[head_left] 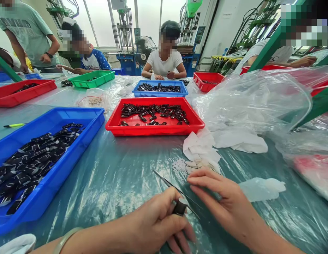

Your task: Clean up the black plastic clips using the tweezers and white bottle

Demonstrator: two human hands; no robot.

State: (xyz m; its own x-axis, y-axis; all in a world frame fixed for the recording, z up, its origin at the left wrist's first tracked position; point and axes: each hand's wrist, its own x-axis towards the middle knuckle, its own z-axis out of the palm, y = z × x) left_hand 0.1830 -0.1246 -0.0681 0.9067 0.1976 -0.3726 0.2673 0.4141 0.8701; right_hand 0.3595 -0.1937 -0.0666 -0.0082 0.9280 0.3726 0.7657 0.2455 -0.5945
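My left hand (164,222) pinches a small black part (180,207) with a pale, rounded end between thumb and fingers, just above the table. My right hand (219,197) is to the right with its fingers stretched out, fingertips beside a small heap of white and beige bits (185,165). I see nothing held in it; its thumb is mostly hidden. A pair of thin metal tweezers (165,180) lies slantwise on the table between my hands, partly behind the left one. Near my right wrist is a translucent, bluish-white plastic bottle (261,188) on its side.
A red tray (155,131) of black parts stands ahead; a fuller blue tray (93,121) is at left. Crumpled white paper (201,144) and clear plastic sheeting (248,98) lie at right, with a green bar (316,104). Several people sit or stand around the table (121,176).
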